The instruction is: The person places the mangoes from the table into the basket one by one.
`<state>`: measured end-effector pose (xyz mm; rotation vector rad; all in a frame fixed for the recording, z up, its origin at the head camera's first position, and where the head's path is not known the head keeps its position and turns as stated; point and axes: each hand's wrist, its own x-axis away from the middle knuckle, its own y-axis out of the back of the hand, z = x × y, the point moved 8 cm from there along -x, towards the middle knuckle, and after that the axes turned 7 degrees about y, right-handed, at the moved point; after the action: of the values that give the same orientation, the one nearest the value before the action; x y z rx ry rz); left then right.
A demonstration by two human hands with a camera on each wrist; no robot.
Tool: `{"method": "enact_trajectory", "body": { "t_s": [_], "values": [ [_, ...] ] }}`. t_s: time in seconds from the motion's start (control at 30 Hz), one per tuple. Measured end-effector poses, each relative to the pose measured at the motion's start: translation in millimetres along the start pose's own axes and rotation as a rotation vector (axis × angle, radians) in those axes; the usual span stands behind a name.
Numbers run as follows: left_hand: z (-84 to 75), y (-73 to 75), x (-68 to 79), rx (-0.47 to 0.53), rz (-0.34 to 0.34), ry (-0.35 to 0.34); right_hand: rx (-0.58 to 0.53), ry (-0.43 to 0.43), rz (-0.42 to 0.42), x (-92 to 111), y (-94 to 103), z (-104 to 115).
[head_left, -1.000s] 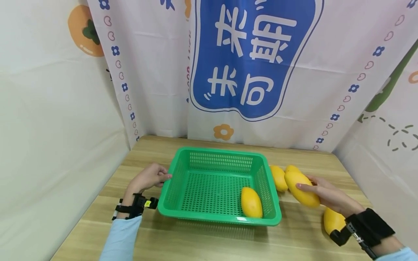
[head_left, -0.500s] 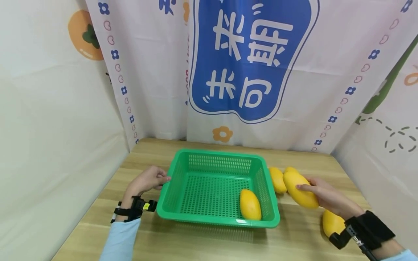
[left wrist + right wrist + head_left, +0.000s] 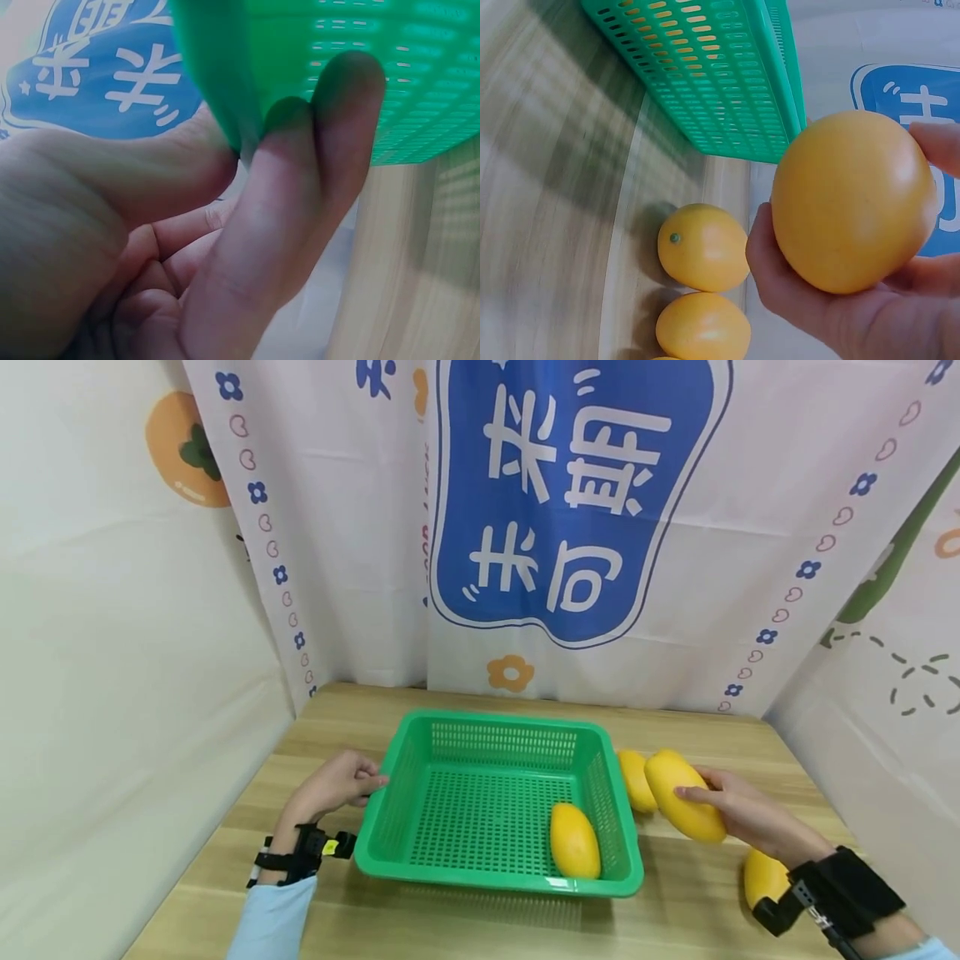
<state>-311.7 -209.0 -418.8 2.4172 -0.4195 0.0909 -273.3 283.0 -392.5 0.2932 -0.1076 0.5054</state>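
A green plastic basket stands in the middle of the wooden table, with one yellow mango lying in its near right part. At its left rim is my left hand, pinching the edge between thumb and fingers, as the left wrist view shows. My right hand grips another mango in the air, just right of the basket. In the right wrist view this held mango sits between thumb and fingers, overlapping the basket's rim.
On the table right of the basket lies a mango, partly behind the held one. A further mango lies under my right wrist. Two mangoes sit side by side in the right wrist view. Printed cloth hangs around the table.
The head view has tilted slightly, so everything sits a little lower. My right hand has edged left with its mango, which now covers a mango behind it. The left hand keeps its hold.
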Motion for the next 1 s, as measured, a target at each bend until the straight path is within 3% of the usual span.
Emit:
{"method": "enact_trajectory", "body": {
  "t_s": [0.27,0.5,1.0],
  "values": [
    [-4.6,5.4,-1.5,0.006,-0.042,-0.019,0.027,0.003,-0.061,-7,8.7,3],
    [-2.1,1.3,-1.9,-0.015,-0.012,-0.005,0.014,-0.035,-0.049,-8,10.5,-7],
    [-5.9,1.3,1.7,0.025,-0.02,-0.016,0.038,-0.05,-0.063,-18,9.6,1]
  ]
}}
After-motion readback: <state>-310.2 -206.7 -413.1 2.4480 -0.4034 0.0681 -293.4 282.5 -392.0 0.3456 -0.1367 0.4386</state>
